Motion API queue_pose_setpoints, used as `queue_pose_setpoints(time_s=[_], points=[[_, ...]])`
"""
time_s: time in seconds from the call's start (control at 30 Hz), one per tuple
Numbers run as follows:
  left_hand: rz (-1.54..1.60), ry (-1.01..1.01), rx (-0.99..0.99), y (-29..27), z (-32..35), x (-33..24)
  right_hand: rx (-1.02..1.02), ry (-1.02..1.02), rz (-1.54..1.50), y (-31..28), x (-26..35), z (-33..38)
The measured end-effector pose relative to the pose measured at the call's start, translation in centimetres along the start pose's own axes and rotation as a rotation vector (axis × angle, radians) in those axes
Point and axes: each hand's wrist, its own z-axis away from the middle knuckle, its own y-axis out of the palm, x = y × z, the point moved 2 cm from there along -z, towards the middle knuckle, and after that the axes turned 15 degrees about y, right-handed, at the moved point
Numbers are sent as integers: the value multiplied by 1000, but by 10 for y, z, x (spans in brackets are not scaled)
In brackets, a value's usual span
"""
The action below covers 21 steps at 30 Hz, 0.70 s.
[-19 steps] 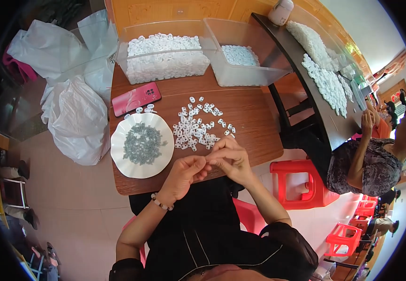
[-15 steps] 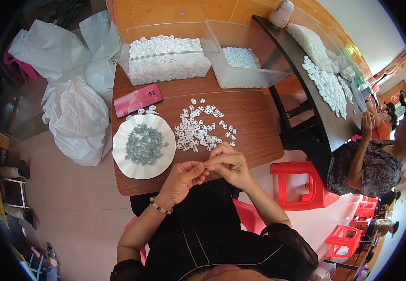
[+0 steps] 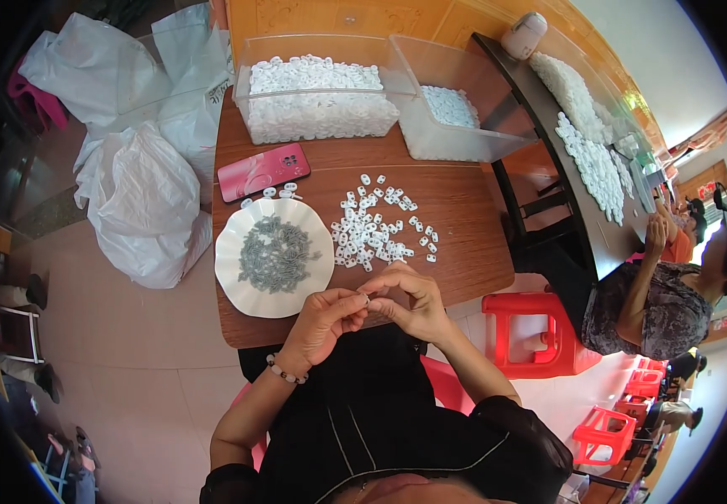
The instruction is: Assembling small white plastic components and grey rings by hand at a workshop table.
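My left hand (image 3: 326, 322) and my right hand (image 3: 418, 307) meet at the near edge of the brown table, fingertips pinched together. Between them shows a small whitish piece (image 3: 367, 299), too small and covered to make out fully. Just beyond the hands lies a loose pile of small white oval pieces (image 3: 369, 234) with dark holes. To its left, a white plate with a wavy rim (image 3: 227, 281) holds a heap of tiny grey translucent rod-like pieces (image 3: 275, 255).
A pink phone (image 3: 264, 172) lies behind the plate. Two clear plastic bins, one full of white pieces (image 3: 317, 109) and another (image 3: 447, 141) partly filled, stand at the back. White sacks (image 3: 141, 202) are at left. On the right are a red stool (image 3: 536, 332) and a seated person (image 3: 657, 307).
The view has shifted a little, so the table and its contents sit slightly further right. My hands stay pinched together, and a whitish piece now shows between the fingertips.
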Motion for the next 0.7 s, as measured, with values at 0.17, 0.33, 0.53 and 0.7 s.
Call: queue_pose_setpoints(time_s=[0.17, 0.33, 0.53, 0.7], points=[[-43, 31, -3, -5, 4, -10, 35, -53, 0, 11, 3, -6], [-96, 33, -8, -10, 6, -21, 63, -37, -17, 18, 4, -12], [-204, 46, 22, -19, 5, -32, 64, 101, -102, 29, 5, -17], [-221, 71, -65, -13, -1, -35, 31, -40, 47, 23, 9, -30]])
